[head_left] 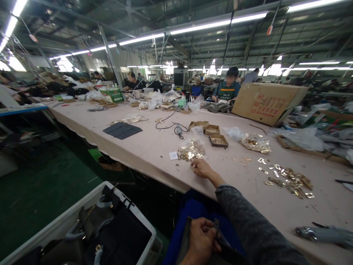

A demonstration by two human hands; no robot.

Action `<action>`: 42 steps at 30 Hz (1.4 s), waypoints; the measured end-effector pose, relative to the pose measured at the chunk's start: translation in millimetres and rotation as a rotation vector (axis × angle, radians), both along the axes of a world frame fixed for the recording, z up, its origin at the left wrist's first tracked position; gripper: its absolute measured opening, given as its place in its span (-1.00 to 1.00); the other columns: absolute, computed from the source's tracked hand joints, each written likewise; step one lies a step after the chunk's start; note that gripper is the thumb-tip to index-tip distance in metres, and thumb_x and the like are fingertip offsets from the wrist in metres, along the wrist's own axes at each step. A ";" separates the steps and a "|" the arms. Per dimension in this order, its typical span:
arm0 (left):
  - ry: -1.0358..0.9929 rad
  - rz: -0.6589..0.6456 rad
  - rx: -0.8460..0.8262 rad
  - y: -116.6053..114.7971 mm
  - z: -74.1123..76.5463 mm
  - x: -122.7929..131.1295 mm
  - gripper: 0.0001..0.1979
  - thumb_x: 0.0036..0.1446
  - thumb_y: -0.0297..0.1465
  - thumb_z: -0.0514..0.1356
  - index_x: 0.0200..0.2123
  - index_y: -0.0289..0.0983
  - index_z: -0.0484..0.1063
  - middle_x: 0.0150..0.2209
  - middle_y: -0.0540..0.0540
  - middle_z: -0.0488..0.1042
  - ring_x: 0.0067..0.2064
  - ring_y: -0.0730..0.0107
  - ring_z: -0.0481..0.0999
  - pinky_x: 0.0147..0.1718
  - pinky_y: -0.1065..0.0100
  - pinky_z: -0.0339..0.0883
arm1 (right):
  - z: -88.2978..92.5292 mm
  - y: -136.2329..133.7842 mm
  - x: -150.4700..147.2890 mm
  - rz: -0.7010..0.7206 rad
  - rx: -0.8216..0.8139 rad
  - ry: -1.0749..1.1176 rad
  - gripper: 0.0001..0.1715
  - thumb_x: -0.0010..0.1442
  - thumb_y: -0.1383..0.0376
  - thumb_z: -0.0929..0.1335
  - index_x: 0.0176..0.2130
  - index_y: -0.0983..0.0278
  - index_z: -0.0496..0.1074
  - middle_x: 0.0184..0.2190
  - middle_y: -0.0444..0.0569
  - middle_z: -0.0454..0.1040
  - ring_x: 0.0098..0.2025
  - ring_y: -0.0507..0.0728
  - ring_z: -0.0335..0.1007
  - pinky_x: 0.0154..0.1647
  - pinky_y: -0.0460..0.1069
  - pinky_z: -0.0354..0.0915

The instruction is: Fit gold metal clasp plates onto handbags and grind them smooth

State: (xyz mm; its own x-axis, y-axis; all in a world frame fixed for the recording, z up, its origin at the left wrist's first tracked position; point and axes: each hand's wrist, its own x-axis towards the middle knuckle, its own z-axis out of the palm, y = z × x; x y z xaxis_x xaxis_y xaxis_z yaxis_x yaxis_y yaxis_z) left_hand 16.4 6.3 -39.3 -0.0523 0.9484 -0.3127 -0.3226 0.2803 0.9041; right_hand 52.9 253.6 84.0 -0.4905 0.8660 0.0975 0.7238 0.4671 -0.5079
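My left hand (pixel 200 237) is closed, thumb and fingers pinching a dark strap (pixel 216 225) of a grey-green bag piece (pixel 185 239) over my lap. My right hand (pixel 202 168) reaches onto the table, fingers curled together at the near edge of a heap of small gold metal buckles (pixel 190 151). Whatever its fingertips hold, if anything, is too small to make out. Beside the heap lies a small white card (pixel 173 155). Farther right is a loose pile of larger gold metal plates (pixel 295 180).
Small cardboard trays (pixel 218 140), a dark flat panel (pixel 122 130) and a black cable (pixel 168 127) lie on the long table (pixel 154 147). A grey power tool (pixel 325 235) rests near right. A white crate (pixel 149 224) holds bags. Behind a big carton (pixel 268 103), a person (pixel 227 90) works.
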 end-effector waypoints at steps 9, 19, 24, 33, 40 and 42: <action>0.030 -0.059 0.040 -2.4 40.1 -11.2 -0.70 0.02 -0.28 0.31 -0.27 -0.41 0.45 -0.47 -0.21 0.62 -0.64 0.37 0.53 -0.69 0.46 0.32 | 22.3 -99.1 69.3 -0.152 -0.085 0.519 -0.76 0.24 0.22 0.39 -0.15 0.30 0.56 -0.37 -0.03 0.56 -0.35 0.09 0.45 -0.30 -0.05 0.34; 0.034 -0.152 0.033 3.4 42.4 -9.8 -0.66 0.11 -0.34 0.32 -0.17 -0.53 0.61 -0.50 -0.22 0.63 -0.56 0.29 0.62 -0.59 0.43 0.48 | -43.0 -227.7 108.2 -0.561 -0.344 0.971 -0.56 0.09 0.01 0.55 -0.24 0.31 0.58 -0.54 -0.06 0.49 -0.55 0.07 0.37 -0.52 -0.06 0.33; -0.015 -0.212 0.031 5.2 42.9 -9.3 -0.60 0.14 -0.26 0.33 -0.12 -0.52 0.63 -0.35 -0.31 0.67 -0.49 0.26 0.65 -0.53 0.41 0.53 | -54.5 -228.4 105.0 -0.546 -0.372 0.958 -0.57 0.11 0.01 0.53 -0.24 0.32 0.59 -0.54 -0.04 0.52 -0.53 0.09 0.42 -0.47 -0.04 0.39; -0.102 -0.235 0.037 1.9 42.1 -17.6 -0.59 0.15 -0.28 0.32 -0.07 -0.50 0.63 -0.30 -0.27 0.65 -0.43 0.27 0.68 -0.43 0.40 0.56 | -62.1 -233.6 96.5 -0.560 -0.382 0.881 -0.61 0.12 0.03 0.52 -0.24 0.30 0.59 -0.48 -0.01 0.56 -0.50 0.13 0.48 -0.45 -0.03 0.44; -0.093 -0.271 0.050 -1.6 44.5 -22.7 -0.54 0.16 -0.17 0.33 -0.05 -0.46 0.64 -0.27 -0.27 0.64 -0.41 0.24 0.68 -0.39 0.33 0.58 | -64.0 -239.1 93.2 -0.543 -0.348 0.848 -0.65 0.17 0.03 0.51 -0.24 0.26 0.59 -0.49 -0.03 0.54 -0.48 0.14 0.49 -0.43 -0.03 0.43; -0.087 -0.281 0.062 -2.8 46.0 -24.0 -0.54 0.17 -0.18 0.32 -0.03 -0.46 0.63 -0.27 -0.27 0.64 -0.40 0.22 0.69 -0.38 0.32 0.58 | -64.4 -241.2 92.2 -0.537 -0.346 0.869 -0.65 0.17 0.03 0.51 -0.24 0.25 0.59 -0.49 -0.04 0.53 -0.47 0.14 0.49 -0.42 -0.02 0.44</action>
